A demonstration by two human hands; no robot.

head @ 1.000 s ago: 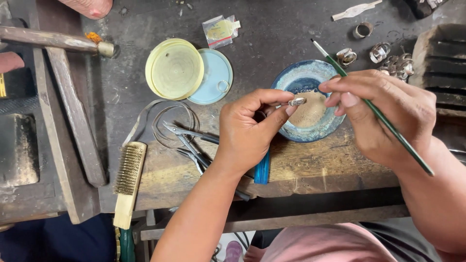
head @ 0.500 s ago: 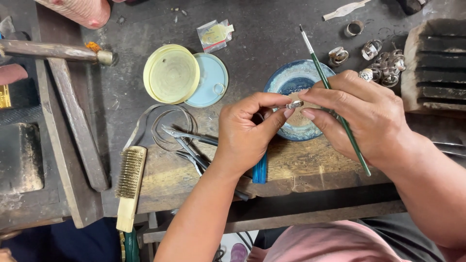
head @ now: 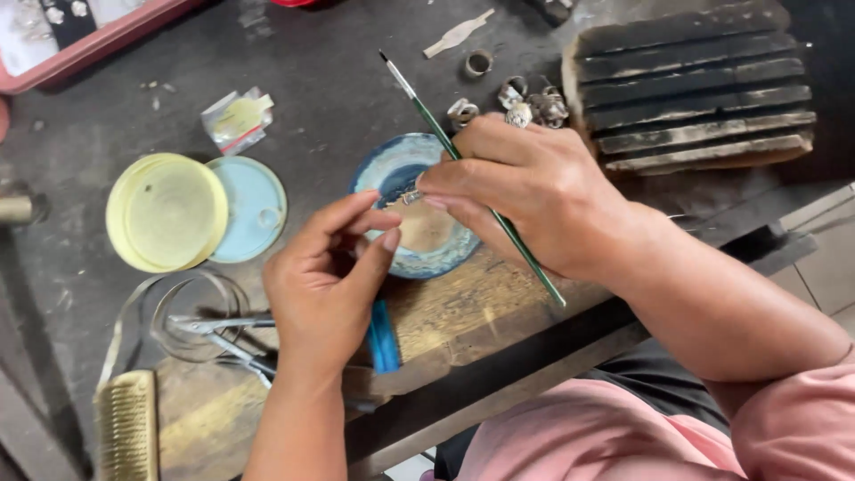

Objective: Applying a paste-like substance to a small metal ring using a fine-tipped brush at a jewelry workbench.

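Observation:
My right hand (head: 534, 196) grips a thin green-handled paintbrush (head: 428, 116) that points up and to the left. Its fingertips also pinch a small silver piece (head: 410, 196) over a round blue dish (head: 372, 175) with pale paste inside. My left hand (head: 325, 281) hovers just left of the dish. Its fingers are loosely curled and apart, and nothing shows between them. Below this hand a blue tool handle (head: 384, 336) lies on the wooden bench edge.
A yellow lid (head: 165, 212) and a light blue lid (head: 256, 207) lie to the left. Several silver rings (head: 518, 102) sit beside a dark ridged block (head: 695, 85). Tweezers (head: 214, 325), a wire coil and a brass brush (head: 125, 428) are at lower left, and a pink tray (head: 89, 40) is at top left.
The small silver piece has passed from my left fingertips to my right fingertips. My left hand has drawn back and opened. The view has shifted, so the bench appears further left.

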